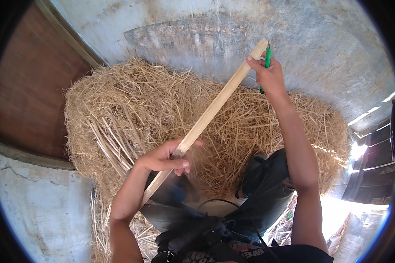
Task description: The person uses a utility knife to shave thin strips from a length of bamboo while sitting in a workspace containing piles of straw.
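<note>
A long, flat, pale slat (pixel 217 104), bamboo or wood, slants from my lap up to the far right, above the straw. My left hand (pixel 159 159) is closed loosely round its lower part, the thumb on the near side and some fingers extended beyond it. My right hand (pixel 271 76) is up at the slat's far end, with the thumb pressed on the slat's edge. In the same hand is a green utility knife (pixel 268 58), blade end upward beside the slat's tip. The grip of the right fingers is partly hidden behind the hand.
A large heap of dry straw (pixel 131 98) lies ahead of me and round my legs (pixel 265 184). Several thin sticks (pixel 112 142) lie on its left side. Behind stands a stained grey wall (pixel 206 44); a brown panel (pixel 35 83) is at the left.
</note>
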